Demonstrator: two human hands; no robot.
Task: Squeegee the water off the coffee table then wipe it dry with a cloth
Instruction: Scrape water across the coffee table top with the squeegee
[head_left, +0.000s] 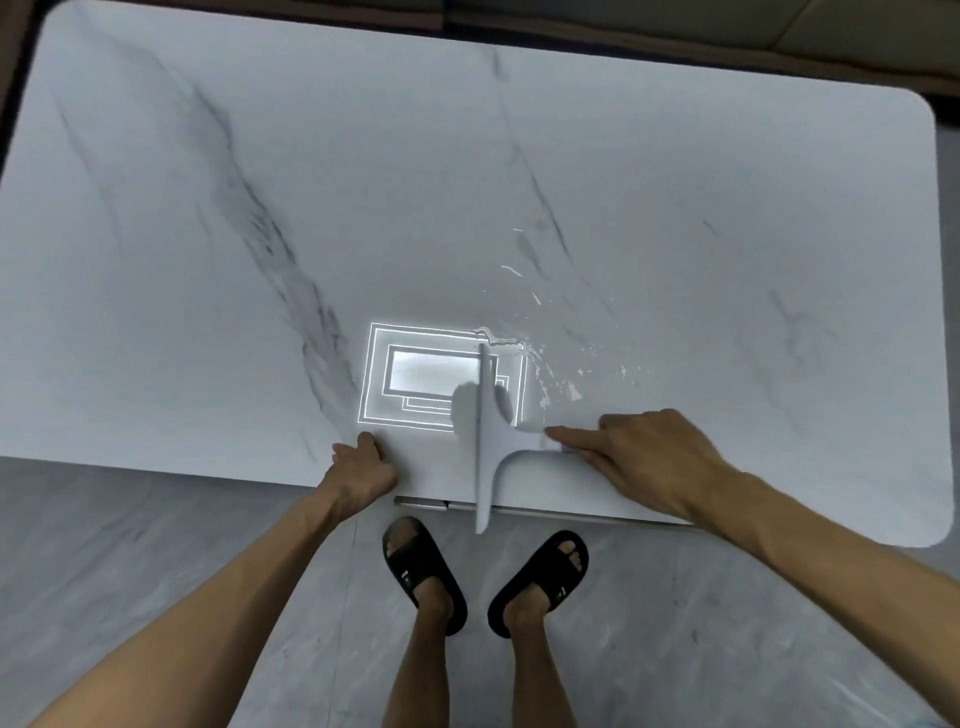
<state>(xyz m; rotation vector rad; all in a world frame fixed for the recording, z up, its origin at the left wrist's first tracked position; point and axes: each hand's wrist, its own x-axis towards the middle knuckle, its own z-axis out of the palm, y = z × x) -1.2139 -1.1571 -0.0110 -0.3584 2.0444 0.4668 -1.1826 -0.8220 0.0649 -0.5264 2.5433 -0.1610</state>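
Observation:
A white marble coffee table (467, 182) fills the view. A pale grey squeegee (488, 441) stands on its near edge, blade running front to back, its lower end overhanging the edge. My right hand (639, 457) grips the squeegee's handle from the right, index finger stretched along it. My left hand (363, 462) rests on the table's near edge, left of the squeegee, fingers curled on the rim. Water drops and streaks (556, 364) glisten to the right of the blade. No cloth is in view.
A ceiling light's bright rectangular reflection (431, 379) lies left of the blade. My feet in black slides (426, 571) stand on the grey tiled floor (156, 571) just below the table edge. A beige sofa edge (831, 31) shows beyond the table's far side.

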